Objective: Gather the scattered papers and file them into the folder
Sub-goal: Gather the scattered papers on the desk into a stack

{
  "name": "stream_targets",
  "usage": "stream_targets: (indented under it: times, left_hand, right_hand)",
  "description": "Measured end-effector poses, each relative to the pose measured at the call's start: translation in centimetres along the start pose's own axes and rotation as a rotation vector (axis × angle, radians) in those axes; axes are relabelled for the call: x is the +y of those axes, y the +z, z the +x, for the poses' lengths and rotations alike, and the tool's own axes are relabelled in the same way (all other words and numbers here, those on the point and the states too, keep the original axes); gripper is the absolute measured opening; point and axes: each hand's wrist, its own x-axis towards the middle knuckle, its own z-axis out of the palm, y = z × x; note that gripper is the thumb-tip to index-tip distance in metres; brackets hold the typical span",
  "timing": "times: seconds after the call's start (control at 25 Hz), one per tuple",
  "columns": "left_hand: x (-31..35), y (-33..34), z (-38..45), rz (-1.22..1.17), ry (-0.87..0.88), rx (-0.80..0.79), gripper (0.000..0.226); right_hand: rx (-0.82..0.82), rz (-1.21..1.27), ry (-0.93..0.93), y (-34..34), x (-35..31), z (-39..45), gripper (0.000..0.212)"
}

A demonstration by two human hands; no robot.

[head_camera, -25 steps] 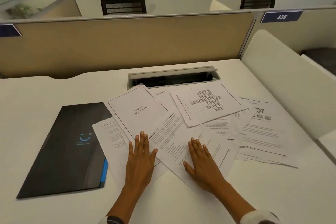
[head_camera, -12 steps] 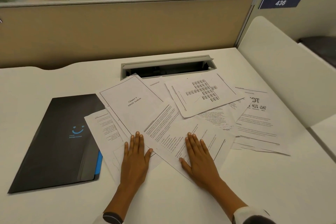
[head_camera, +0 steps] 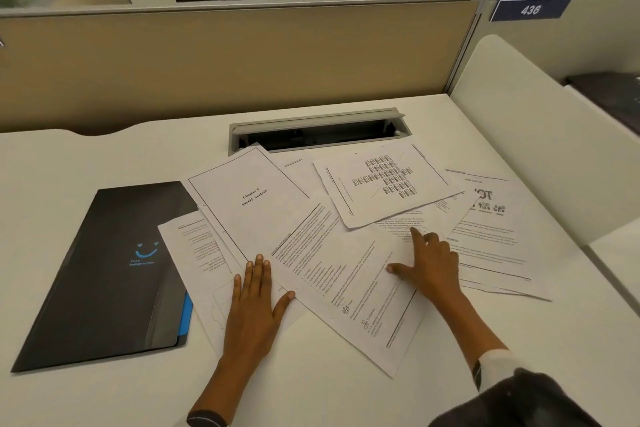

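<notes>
Several printed papers lie fanned and overlapping across the middle of the white desk. A sheet titled "Chapter 4 SWOT Analysis" sits at their upper left, and a sheet with a grid diagram lies on top at the back. The closed black folder, with a blue smile logo and a blue tab, lies flat at the left, its right edge under the papers. My left hand rests flat on the near-left sheets, fingers together. My right hand presses on the sheets further right, index finger stretched forward, holding nothing.
An open grey cable tray is set into the desk just behind the papers. A beige partition closes the back, a white divider the right side. Two dark planters stand beyond the partition.
My right hand has slid to the right and forward across the papers, its fingers now curled with the index extended. My left hand stays flat in place.
</notes>
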Motion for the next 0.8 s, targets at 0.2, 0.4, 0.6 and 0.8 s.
stream_targets:
  times: [0.2, 0.4, 0.6, 0.8]
  left_hand:
    - [0.1, -0.2, 0.0, 0.004, 0.002, -0.007, 0.1]
    - [0.0, -0.4, 0.2, -0.106, -0.002, 0.004, 0.101]
    - [0.8, -1.8, 0.9, -0.737, -0.297, 0.176, 0.076]
    - [0.7, -5.1, 2.2, -1.073, -0.415, 0.284, 0.059]
  right_hand:
    - [0.005, 0.313, 0.022, 0.3, 0.9, 0.3, 0.064]
    - [0.087, 0.577, 0.042, 0.1, 1.5, -0.4, 0.012]
    - [0.01, 1.08, 0.029, -1.0, 0.5, -2.1, 0.013]
    - [-0.104, 1.4, 0.083, -0.6, -3.5, -3.6, 0.01]
